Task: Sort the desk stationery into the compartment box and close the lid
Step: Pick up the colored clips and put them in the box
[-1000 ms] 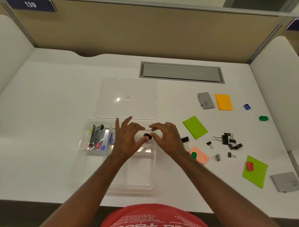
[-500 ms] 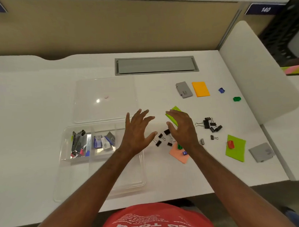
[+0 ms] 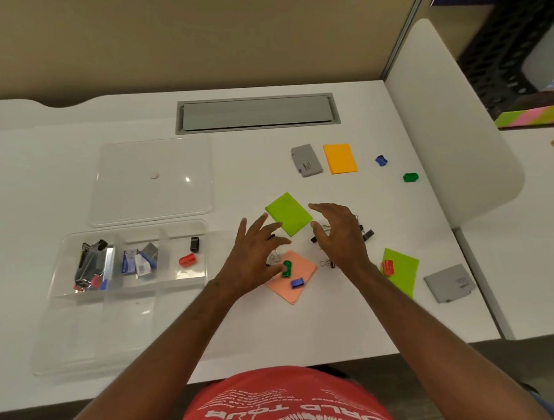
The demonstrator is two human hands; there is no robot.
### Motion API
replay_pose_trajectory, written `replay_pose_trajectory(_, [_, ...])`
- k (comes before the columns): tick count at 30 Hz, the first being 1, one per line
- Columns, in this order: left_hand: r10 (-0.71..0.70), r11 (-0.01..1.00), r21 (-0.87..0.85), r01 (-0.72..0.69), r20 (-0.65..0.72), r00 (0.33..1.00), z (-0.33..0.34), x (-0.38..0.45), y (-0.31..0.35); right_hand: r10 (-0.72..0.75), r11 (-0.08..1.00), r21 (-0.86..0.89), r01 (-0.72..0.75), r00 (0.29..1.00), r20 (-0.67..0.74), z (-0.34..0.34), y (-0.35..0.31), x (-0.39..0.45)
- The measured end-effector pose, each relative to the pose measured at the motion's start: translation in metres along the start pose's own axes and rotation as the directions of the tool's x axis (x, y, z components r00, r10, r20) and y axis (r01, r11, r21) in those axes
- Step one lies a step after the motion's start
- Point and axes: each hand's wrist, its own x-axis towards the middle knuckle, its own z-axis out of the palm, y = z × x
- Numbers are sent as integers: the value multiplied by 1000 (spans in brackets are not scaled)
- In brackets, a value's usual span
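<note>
The clear compartment box (image 3: 83, 316) lies at the desk's left front, its lid (image 3: 150, 180) flat behind it. Its back row holds dark clips, small packets, a red sharpener (image 3: 187, 260) and a black binder clip (image 3: 194, 244). My left hand (image 3: 255, 255) hovers open over binder clips beside a pink note pad (image 3: 299, 272) carrying a green sharpener (image 3: 286, 268) and a blue one (image 3: 297, 282). My right hand (image 3: 340, 235) is open above scattered black binder clips (image 3: 367, 234). A green note pad (image 3: 288, 213) lies between the fingertips.
Farther right are a green pad (image 3: 402, 268) with a red sharpener (image 3: 388, 267), two grey boxes (image 3: 306, 160) (image 3: 448, 283), an orange pad (image 3: 340, 158), a blue sharpener (image 3: 381, 160) and a green sharpener (image 3: 410, 177). A grey cable hatch (image 3: 257, 112) sits at the back.
Both hands left the box, leaving a black clip in its right compartment, and moved right over the loose clips. My view swung right.
</note>
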Motion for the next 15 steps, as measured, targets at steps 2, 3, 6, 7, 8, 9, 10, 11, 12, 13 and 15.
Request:
replay_pose_trajectory(2, [20,998,63,-23,56,998,6,0,4,2,1000,10,-2,1000,8,-2,10,2])
replay_pose_trajectory(3, [21,995,93,-29,86,996,10,-1,5,2,1000,13,-2,1000,13,-2,14,3])
replay_pose_trajectory(6, [-12,990,144,-9,143,990,18,-3,9,-4,1000,17,3,1000,29,-1,26,4])
replay_pose_trajectory(7, [-24,988,156,0,153,988,19,-3,11,-8,1000,18,8,1000,31,-1,29,5])
replay_pose_trajectory(8, [-32,986,165,6,158,987,21,-3,12,-13,1000,20,13,999,32,-1,32,5])
replay_pose_trajectory(9, [-39,986,164,13,155,987,22,-3,13,-17,1000,20,16,999,35,0,34,6])
replay_pose_trajectory(10, [-49,987,158,26,148,988,23,-4,14,-21,1000,20,20,999,41,0,36,7])
replay_pose_trajectory(11, [-63,987,154,41,139,988,24,-5,15,-27,999,20,26,999,46,0,37,8])
replay_pose_trajectory(12, [-79,987,152,59,129,989,25,-6,15,-32,999,23,31,998,51,0,39,9])
replay_pose_trajectory(13, [-97,986,146,80,115,989,26,-8,16,-36,999,27,34,998,56,0,39,10])
replay_pose_trajectory(15, [-137,987,96,130,75,988,26,-12,19,-38,999,36,36,997,62,-1,40,10])
